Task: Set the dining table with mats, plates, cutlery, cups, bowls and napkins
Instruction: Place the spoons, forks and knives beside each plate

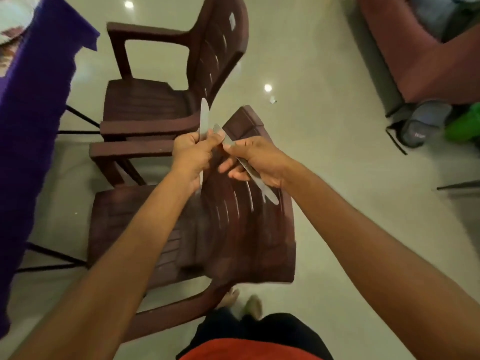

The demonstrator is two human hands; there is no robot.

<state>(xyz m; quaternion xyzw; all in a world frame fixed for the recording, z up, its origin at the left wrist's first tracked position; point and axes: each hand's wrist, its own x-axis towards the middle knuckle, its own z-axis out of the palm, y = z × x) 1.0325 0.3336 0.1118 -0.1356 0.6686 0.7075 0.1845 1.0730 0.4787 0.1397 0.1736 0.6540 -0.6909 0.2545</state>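
My left hand (193, 154) grips a steel piece of cutlery (204, 118) that points upward, its handle end showing above my fist. My right hand (255, 161) pinches a second steel piece of cutlery (259, 181) that runs diagonally, one end near my left fingers and the other low to the right. Both hands meet above the back of a brown plastic chair (233, 229). The dining table with its purple cloth (31, 100) is at the left edge, and a white plate (13, 19) sits on it at the top left corner.
A second brown plastic chair (166, 100) stands beyond the near one, both beside the table. Black table legs (78, 118) show under the cloth. A maroon sofa (428, 61) and a grey slipper (418, 128) are at the right. My feet (244, 302) stand on pale tiled floor.
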